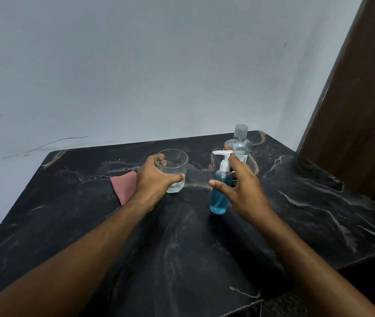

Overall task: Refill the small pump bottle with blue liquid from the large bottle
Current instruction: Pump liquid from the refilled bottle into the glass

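Head view: we look down on a dark marbled desk [182, 236] set against a pale wall [136, 65]. Our left hand [153, 181] is wrapped around a clear glass [172, 170], thumb across its front and fingers over the far rim; the glass stands upright on the desk and looks empty. Tucked partly under that hand lies a pink cloth [123, 186].

Our right hand [242, 188] hovers with its grip wide, fingers spread, holding nothing. Its thumb reaches in front of the pump bottle [220, 195], while the forefinger points up beside the pump head; whether any finger touches the bottle we cannot tell.

That bottle is small, clear and slim, standing upright near the middle of the desk, filled with blue liquid nearly to its shoulder. Its white pump is on, the nozzle pointing left.

Just behind it, toward the far edge, stands the large bottle [239, 145], upright, clear, with a grey cap on. Its contents look pale, almost colourless, and a label shows on its side.
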### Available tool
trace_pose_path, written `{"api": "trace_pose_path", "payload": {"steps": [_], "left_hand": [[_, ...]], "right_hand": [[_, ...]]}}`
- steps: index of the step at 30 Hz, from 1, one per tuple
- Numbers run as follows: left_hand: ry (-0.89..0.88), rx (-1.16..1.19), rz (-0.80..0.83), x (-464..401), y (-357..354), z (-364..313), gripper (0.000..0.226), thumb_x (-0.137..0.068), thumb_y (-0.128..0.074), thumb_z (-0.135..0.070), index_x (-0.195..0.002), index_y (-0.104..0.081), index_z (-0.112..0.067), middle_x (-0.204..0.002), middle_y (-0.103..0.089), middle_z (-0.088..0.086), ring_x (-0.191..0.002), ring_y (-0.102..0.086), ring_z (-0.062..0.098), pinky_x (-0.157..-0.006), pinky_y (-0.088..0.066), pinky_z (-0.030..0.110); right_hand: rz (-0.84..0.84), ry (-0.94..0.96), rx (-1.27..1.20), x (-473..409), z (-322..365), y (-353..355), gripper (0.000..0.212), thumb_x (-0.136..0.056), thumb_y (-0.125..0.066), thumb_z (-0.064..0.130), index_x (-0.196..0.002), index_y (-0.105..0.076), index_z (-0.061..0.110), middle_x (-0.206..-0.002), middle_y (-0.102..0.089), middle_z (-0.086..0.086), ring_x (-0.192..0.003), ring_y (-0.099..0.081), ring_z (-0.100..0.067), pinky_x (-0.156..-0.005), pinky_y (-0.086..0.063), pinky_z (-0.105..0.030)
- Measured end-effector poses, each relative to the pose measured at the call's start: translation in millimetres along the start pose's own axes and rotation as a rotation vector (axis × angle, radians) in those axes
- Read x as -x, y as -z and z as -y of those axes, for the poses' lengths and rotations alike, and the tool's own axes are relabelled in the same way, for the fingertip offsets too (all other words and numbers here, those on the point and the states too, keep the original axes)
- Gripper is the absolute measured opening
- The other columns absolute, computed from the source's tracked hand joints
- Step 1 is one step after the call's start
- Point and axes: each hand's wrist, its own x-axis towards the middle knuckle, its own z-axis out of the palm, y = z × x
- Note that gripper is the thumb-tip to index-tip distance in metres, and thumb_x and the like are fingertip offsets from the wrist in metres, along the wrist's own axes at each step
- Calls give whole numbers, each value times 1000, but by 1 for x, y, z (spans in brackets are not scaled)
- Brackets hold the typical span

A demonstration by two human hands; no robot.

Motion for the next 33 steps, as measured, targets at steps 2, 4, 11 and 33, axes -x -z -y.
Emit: {"api": "trace_pose_path", "payload": {"steps": [2,4,11,33], "left_hand": [[16,-26,-14,-9,-1,-1,78,-59,-94,-30,-127,-57,-22,-114,-66,-8,-105,-64,13,-88,-52,28],[28,-42,-22,-15,-1,-2,76,-60,-92,-27,-127,-56,-22,-114,-66,-7,-105,-64,15,-89,-52,30],[90,0,-32,-18,-1,2,66,-62,-87,-19,-119,-56,-26,-113,-66,-7,-104,-65,16,-86,-53,30],[90,61,99,-1,33,21,92,-76,-83,-6,-153,-33,-14,-135,-55,1,-121,-54,17,-95,-47,25]], "right_hand": [[-9,-10,-8,0,-2,0,87,-84,-79,27,-156,-30,32,-127,-53,3,-116,-56,-12,-104,-52,-39],[-15,-8,-8,1,-3,0,90,-84,-79,26,-157,-27,35,-125,-53,4,-114,-56,-10,-104,-52,-38],[-5,-10,-61,-4,-3,-3,93,-83,-80,22,-156,-26,39,-131,-53,2,-120,-54,-10,-106,-51,-41],[-133,-70,-52,-56,-1,-48,53,-84,-80,10,-130,-55,10,-108,-61,-4,-98,-61,-15,-90,-56,-30]]}}
